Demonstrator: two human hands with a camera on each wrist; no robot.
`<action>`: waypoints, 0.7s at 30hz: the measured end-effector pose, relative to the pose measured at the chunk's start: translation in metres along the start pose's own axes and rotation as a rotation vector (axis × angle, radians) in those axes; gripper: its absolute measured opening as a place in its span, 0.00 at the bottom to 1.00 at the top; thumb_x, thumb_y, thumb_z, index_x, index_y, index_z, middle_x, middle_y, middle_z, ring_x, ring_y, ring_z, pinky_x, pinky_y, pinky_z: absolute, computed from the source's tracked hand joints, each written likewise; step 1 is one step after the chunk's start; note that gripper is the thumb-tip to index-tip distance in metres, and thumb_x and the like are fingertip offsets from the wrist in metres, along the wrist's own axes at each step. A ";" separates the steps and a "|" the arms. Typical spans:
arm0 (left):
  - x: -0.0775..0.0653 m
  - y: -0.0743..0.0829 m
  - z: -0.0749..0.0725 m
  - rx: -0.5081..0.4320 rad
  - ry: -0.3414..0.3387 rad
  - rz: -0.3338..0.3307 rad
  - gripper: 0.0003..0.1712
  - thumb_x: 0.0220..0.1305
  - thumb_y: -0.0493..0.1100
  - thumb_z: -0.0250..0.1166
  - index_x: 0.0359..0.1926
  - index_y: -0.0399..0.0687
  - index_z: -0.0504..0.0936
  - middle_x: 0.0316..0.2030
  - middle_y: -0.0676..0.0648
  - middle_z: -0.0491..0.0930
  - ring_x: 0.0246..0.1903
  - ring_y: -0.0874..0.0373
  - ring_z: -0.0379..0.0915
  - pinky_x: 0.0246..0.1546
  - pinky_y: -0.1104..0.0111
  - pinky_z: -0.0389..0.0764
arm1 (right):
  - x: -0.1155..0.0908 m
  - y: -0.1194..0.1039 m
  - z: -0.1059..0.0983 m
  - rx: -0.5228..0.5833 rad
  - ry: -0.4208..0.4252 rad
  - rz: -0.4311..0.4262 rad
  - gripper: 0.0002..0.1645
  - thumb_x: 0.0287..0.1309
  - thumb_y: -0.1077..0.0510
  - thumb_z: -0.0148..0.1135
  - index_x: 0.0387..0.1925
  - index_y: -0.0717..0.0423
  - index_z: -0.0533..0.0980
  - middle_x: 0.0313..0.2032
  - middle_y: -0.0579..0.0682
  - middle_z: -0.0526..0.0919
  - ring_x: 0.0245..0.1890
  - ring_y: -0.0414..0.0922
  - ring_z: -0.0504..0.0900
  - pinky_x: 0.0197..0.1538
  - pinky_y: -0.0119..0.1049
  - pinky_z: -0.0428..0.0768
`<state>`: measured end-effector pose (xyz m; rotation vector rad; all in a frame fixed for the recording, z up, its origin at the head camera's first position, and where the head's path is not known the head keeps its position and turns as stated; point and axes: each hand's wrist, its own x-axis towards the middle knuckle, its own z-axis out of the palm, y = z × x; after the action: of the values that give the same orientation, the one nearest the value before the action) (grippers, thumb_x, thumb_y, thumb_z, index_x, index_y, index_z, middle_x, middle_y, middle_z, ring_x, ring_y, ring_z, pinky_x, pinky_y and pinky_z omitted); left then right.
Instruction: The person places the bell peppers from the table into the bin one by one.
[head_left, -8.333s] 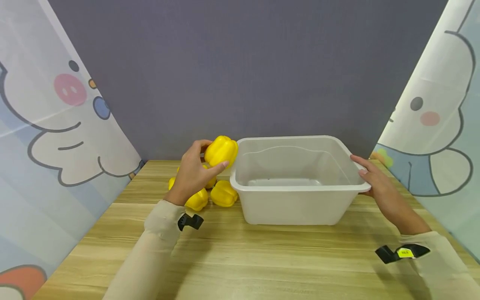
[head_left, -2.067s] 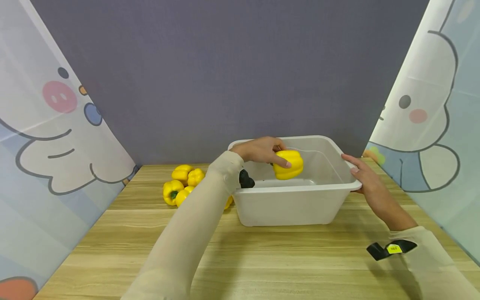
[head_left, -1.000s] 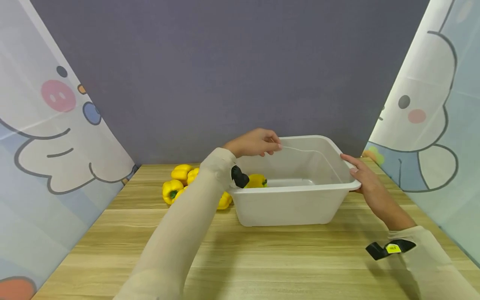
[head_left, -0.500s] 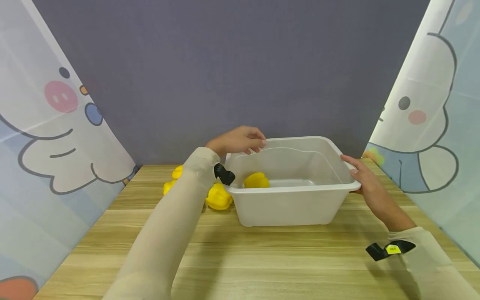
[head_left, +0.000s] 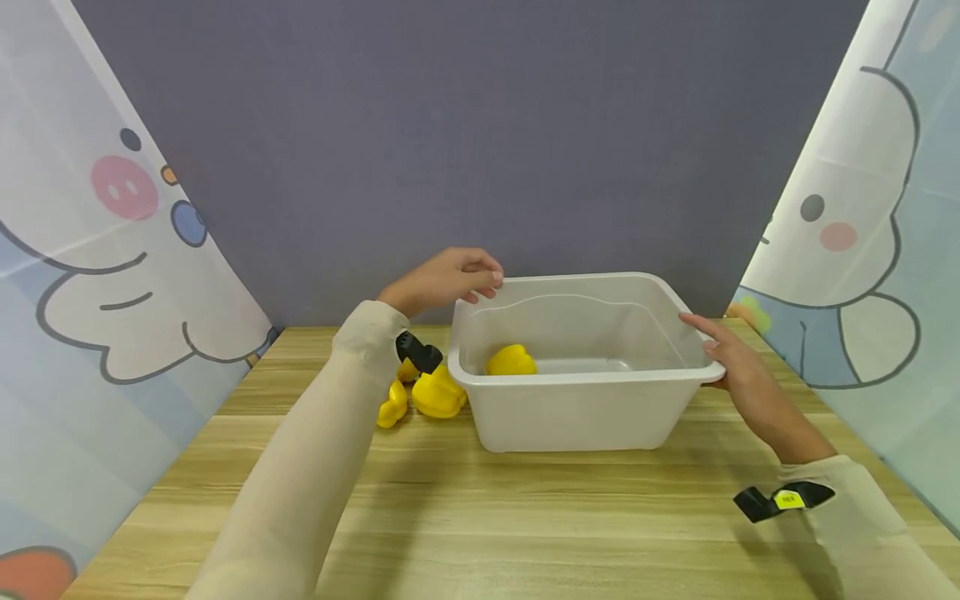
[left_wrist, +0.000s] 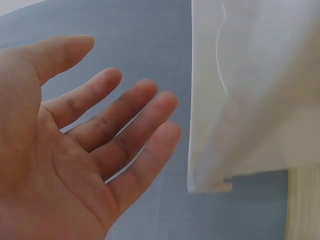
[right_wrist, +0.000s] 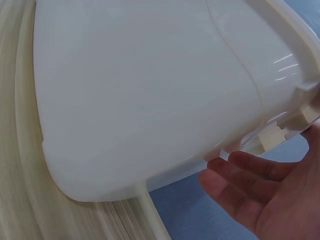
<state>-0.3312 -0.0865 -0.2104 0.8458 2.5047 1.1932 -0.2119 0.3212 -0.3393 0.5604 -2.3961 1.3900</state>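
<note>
A light grey plastic tub (head_left: 577, 417) stands on the table with one yellow bell pepper (head_left: 512, 360) inside, near its left end. My left hand (head_left: 446, 279) hovers by the tub's back left corner, holding nothing. In the left wrist view the left hand's fingers (left_wrist: 135, 160) are spread and apart from the tub wall (left_wrist: 210, 125). On the other side, my right hand (head_left: 738, 362) grips the tub's right rim, thumb above and fingers underneath. Outside the tub's left end lies another yellow bell pepper (head_left: 438, 393); more peppers (head_left: 392, 406) are partly hidden behind my left forearm.
The wooden table (head_left: 525, 517) reaches back to a dark grey panel (head_left: 480, 150). Cartoon-printed curtains (head_left: 120, 317) flank it on both sides. My left sleeve (head_left: 300, 450) crosses in front of the pepper pile.
My left hand let go of a yellow bell pepper inside the tub, then drew back leftward over the tub's left end. My right hand has stayed on the rim.
</note>
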 end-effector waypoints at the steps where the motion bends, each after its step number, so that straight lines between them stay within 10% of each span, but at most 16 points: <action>1: -0.002 -0.002 -0.001 -0.002 0.011 0.004 0.18 0.73 0.51 0.61 0.57 0.48 0.78 0.51 0.52 0.82 0.52 0.54 0.78 0.56 0.57 0.77 | 0.000 0.000 0.000 0.003 0.001 0.001 0.29 0.81 0.54 0.35 0.77 0.51 0.57 0.65 0.40 0.64 0.49 0.33 0.75 0.42 0.25 0.79; 21: -0.046 -0.042 -0.008 -0.028 0.157 0.069 0.22 0.73 0.56 0.60 0.57 0.45 0.79 0.51 0.44 0.81 0.51 0.52 0.77 0.53 0.57 0.79 | -0.001 0.001 0.002 0.003 0.019 0.005 0.28 0.81 0.52 0.34 0.76 0.52 0.58 0.65 0.40 0.64 0.49 0.34 0.74 0.42 0.26 0.79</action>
<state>-0.3141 -0.1401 -0.2386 0.8699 2.5928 1.3636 -0.2120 0.3199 -0.3412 0.5401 -2.3829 1.3951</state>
